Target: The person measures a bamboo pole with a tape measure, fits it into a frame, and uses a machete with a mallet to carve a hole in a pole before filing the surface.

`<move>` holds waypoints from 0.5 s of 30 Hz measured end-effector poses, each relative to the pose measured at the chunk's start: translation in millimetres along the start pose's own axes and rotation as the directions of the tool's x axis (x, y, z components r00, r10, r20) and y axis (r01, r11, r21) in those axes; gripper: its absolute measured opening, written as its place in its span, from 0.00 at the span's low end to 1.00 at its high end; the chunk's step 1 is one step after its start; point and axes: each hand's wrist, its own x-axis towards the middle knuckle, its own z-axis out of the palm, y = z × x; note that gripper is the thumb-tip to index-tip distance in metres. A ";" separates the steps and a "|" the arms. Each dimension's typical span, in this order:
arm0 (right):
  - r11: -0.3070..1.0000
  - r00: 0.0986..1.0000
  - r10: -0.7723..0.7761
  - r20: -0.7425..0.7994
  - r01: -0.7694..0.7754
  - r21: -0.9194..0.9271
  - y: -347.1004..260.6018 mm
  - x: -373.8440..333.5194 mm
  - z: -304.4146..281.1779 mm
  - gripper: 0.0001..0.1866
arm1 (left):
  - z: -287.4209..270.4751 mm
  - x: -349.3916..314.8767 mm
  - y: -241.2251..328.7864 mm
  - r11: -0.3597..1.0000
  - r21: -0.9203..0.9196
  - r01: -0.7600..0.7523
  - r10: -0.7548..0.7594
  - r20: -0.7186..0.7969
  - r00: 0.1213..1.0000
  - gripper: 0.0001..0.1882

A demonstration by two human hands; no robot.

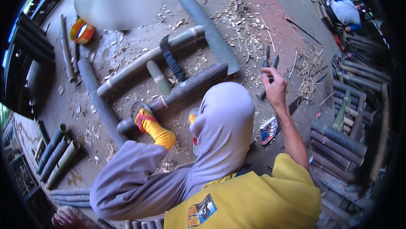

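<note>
My right hand (pixel 275 84) reaches forward over the ground, its fingers closed around a slim dark-handled tool (pixel 266 63). Another dark tool (pixel 275 61) lies tight against it, partly hidden by the fingers. A multicoloured glove (pixel 269 130) rests near my right forearm. Before my feet, a long green bamboo pole (pixel 139 65) and a dark pole (pixel 190 86) lie roughly parallel. Between them are a short bamboo piece (pixel 158 78) and a dark curved item with a ribbed wrapping (pixel 172 61). At the lower left edge is a blurred hand (pixel 63 219), perhaps my left; its fingers are unclear.
A wide bamboo length (pixel 209 32) and a grey pole (pixel 99 96) lie crosswise at the ends. Stacked bamboo (pixel 338 144) fills the right side; cut lengths (pixel 57 155) lie at left. An orange-yellow container (pixel 82 32) stands far left. Another person (pixel 344 12) bends at far right.
</note>
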 end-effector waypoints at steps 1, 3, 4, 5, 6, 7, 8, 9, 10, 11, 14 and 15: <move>0.997 0.998 0.066 0.002 -0.066 0.029 31.0 2.6 8.3 0.09 | -8.8 3.3 -0.4 0.997 0.068 0.021 -0.021 0.001 1.000 0.18; 0.984 0.986 0.168 0.012 -0.168 -0.052 84.5 0.0 21.5 0.09 | -48.4 28.3 -33.1 0.980 0.151 0.132 -0.133 -0.003 0.991 0.26; 0.972 0.979 0.203 0.026 -0.199 -0.123 110.5 -2.1 28.2 0.10 | -36.1 35.1 -58.7 0.958 0.204 0.200 -0.206 0.008 0.979 0.24; 0.956 0.972 0.231 0.041 -0.219 -0.193 134.3 -1.2 33.7 0.11 | -30.1 35.3 -83.6 0.930 0.255 0.263 -0.275 0.008 0.962 0.23; 0.932 0.968 0.250 0.002 -0.240 -0.273 158.2 -4.5 41.4 0.13 | -23.3 35.1 -111.1 0.890 0.316 0.328 -0.347 0.005 0.938 0.21; 0.903 0.965 0.261 -0.027 -0.253 -0.347 178.1 -11.8 50.0 0.14 | -19.0 32.6 -133.4 0.839 0.380 0.389 -0.414 -0.015 0.910 0.20; 0.875 0.964 0.260 -0.046 -0.256 -0.412 197.4 -18.0 59.1 0.16 | -14.1 29.0 -151.6 0.780 0.441 0.444 -0.471 -0.053 0.880 0.19; 0.819 0.939 0.333 -0.091 -0.336 -0.465 219.3 -28.6 62.3 0.18 | 1.7 27.3 -170.7 0.706 0.491 0.511 -0.550 -0.076 0.832 0.18; 0.757 0.910 0.390 -0.139 -0.403 -0.515 235.4 -38.1 58.2 0.21 | 20.7 26.4 -185.5 0.662 0.490 0.568 -0.612 -0.084 0.786 0.18; 0.725 0.868 0.479 -0.131 -0.475 -0.499 255.7 -42.3 68.2 0.24 | 17.1 19.0 -199.0 0.648 0.483 0.589 -0.639 -0.076 0.765 0.17; 0.557 0.657 0.736 -0.162 -0.725 -0.406 275.3 -48.9 77.5 0.29 | 43.4 9.7 -222.1 0.602 0.469 0.646 -0.711 -0.052 0.701 0.17; 0.582 0.675 0.724 -0.141 -0.708 -0.400 273.1 -44.7 79.5 0.29 | 45.4 7.1 -225.4 0.584 0.478 0.656 -0.730 -0.044 0.682 0.17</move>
